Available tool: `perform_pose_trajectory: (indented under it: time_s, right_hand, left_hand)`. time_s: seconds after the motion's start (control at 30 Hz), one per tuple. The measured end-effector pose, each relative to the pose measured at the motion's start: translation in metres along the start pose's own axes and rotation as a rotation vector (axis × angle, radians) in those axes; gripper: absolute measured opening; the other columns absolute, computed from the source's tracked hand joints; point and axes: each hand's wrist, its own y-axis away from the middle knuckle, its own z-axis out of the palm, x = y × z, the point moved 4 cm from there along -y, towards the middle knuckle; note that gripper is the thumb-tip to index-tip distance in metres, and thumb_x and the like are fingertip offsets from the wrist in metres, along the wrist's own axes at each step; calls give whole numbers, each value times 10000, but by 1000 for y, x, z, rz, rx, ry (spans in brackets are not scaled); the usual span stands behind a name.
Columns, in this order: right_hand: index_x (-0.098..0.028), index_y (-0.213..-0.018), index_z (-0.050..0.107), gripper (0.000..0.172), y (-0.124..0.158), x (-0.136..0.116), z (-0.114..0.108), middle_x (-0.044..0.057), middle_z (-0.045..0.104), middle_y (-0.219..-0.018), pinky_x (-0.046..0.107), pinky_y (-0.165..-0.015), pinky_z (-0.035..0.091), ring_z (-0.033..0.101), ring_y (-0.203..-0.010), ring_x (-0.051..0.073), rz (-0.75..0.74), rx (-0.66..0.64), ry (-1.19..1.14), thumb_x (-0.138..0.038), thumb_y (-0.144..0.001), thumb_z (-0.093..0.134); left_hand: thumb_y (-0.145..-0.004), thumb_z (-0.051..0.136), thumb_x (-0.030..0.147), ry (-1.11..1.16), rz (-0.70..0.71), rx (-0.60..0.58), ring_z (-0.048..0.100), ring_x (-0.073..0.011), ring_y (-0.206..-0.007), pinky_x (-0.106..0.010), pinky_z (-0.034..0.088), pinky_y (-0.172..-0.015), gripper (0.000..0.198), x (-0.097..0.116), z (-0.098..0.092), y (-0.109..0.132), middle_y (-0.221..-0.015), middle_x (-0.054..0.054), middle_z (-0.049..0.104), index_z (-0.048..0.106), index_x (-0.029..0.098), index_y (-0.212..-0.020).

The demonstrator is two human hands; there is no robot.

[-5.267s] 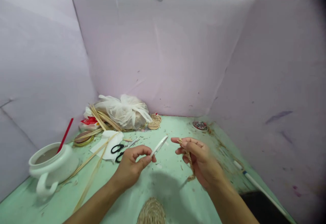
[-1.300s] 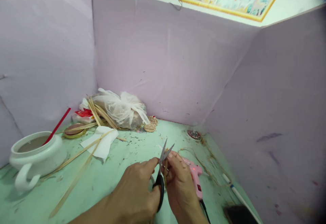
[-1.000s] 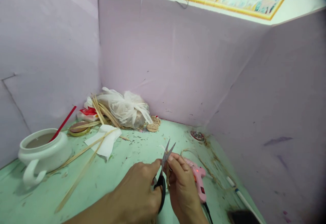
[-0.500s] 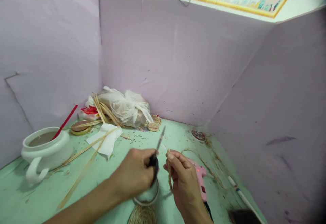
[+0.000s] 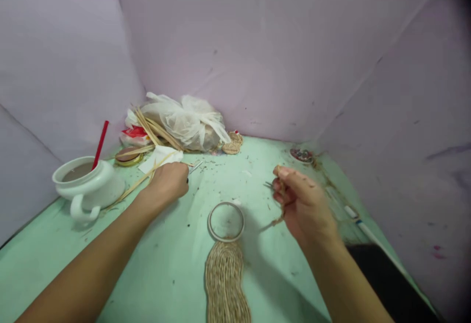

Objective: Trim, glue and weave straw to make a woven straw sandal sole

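Note:
My left hand (image 5: 170, 182) is low over the table at the left, closed around scissors whose blades (image 5: 196, 167) point right; its fingers hide the handles. Between the thumb and fingers of my right hand (image 5: 307, 198) is a short piece of brown twine (image 5: 282, 193), its lower end hanging free. A thin grey metal piece (image 5: 269, 185) shows beside those fingers; I cannot tell what it belongs to. Between my hands lies a ring (image 5: 210, 227), and touching its near side is a long strip of coiled twine (image 5: 226, 284).
A white pot (image 5: 99, 186) with a red stick (image 5: 100, 144) stands at the left. Behind are dry straw strips (image 5: 160, 134), a white plastic bag (image 5: 191, 122) and white paper (image 5: 147, 165). A dish of beads (image 5: 301, 155), a pen (image 5: 368, 232) and a black object (image 5: 382, 269) are right.
My left hand has carried the scissors left and down towards the table. My right hand has moved right with the twine. The view has tipped downward, and the pink glue gun no longer shows.

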Motion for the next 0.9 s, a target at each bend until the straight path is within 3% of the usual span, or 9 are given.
perform_pose_trajectory:
  time_s: [0.13,0.2,0.27,0.4,0.5,0.63,0.73,0.8,0.9]
  right_hand:
    - [-154,-577,616,78,-3,-11,-6,-35,495,-530,182,-369,279,427,-461,60,-59,28,17,-205,-544,666]
    - [-160,-563,610,67,-4,-13,-7,-37,488,-527,192,-370,274,421,-459,62,-60,35,11,-207,-544,655]
    - [-164,-554,606,61,-4,-14,-7,-36,487,-523,200,-370,269,417,-454,63,-68,41,12,-210,-543,646]
    - [-167,-567,605,61,-3,-14,-5,-33,501,-532,204,-369,256,410,-442,61,-82,36,16,-216,-557,639]
    - [-173,-593,604,64,-4,-11,-6,-38,496,-535,199,-369,255,403,-437,61,-63,16,23,-226,-582,638]
    - [-179,-612,614,73,-4,-6,-4,-22,521,-627,182,-388,305,429,-489,66,-45,-71,68,-243,-628,645]
    - [-180,-561,617,104,1,-5,5,39,587,-847,190,-471,406,546,-759,139,-139,-223,196,-224,-653,636]
    - [-182,-539,616,135,6,-4,13,72,600,-962,219,-564,461,526,-993,204,-204,-335,300,-195,-673,624]
    - [-182,-586,634,110,13,1,20,91,583,-1092,288,-661,498,541,-1038,231,-199,-436,364,-176,-695,616]
  left_hand:
    - [-599,497,57,-75,260,-265,515,-155,-688,-251,366,-632,164,48,21,29,-709,-3,570,591,184,-641]
    - [-609,483,42,-177,491,-403,512,-169,-712,-255,368,-599,201,70,38,45,-776,-29,574,590,187,-697]
    - [-610,481,38,-281,579,-445,507,-196,-729,-279,373,-596,195,78,52,52,-780,-58,564,582,174,-708]
    - [-595,478,19,-347,577,-403,503,-208,-735,-309,380,-629,165,75,55,46,-742,-63,561,547,165,-632]
    - [-672,477,64,-182,532,-360,510,-175,-716,-293,385,-647,129,68,35,35,-742,-32,574,540,174,-648]
    - [-706,529,167,116,349,-165,497,-141,-690,-269,389,-662,40,58,-1,23,-720,5,564,519,181,-669]
    - [-684,533,163,206,322,-71,475,-131,-676,-258,377,-656,50,57,-12,23,-691,18,546,508,181,-644]
    - [-675,523,153,228,323,-67,462,-121,-648,-247,366,-629,51,58,-11,25,-676,22,537,503,179,-636]
    - [-683,500,146,271,308,-114,424,-101,-582,-225,340,-568,69,59,-4,27,-622,35,504,488,174,-621]
